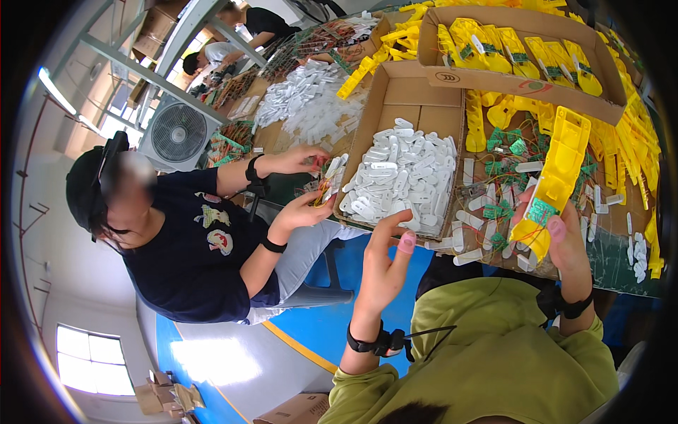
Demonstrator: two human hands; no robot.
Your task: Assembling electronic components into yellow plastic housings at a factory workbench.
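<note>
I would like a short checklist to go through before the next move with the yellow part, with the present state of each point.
1. Right hand has a firm hold on the yellow plastic housing: ok, fingers wrap its lower end.
2. Green circuit board sits in the housing: ok, though its seating cannot be told.
3. Left hand is free: ok, open and holding nothing.
4. White plastic pieces are at hand: ok, the cardboard box lies just beyond the left hand.
5. Co-worker's hands are apart from the person's own: ok.
6. Thin wires on the board are intact: cannot tell.
</note>
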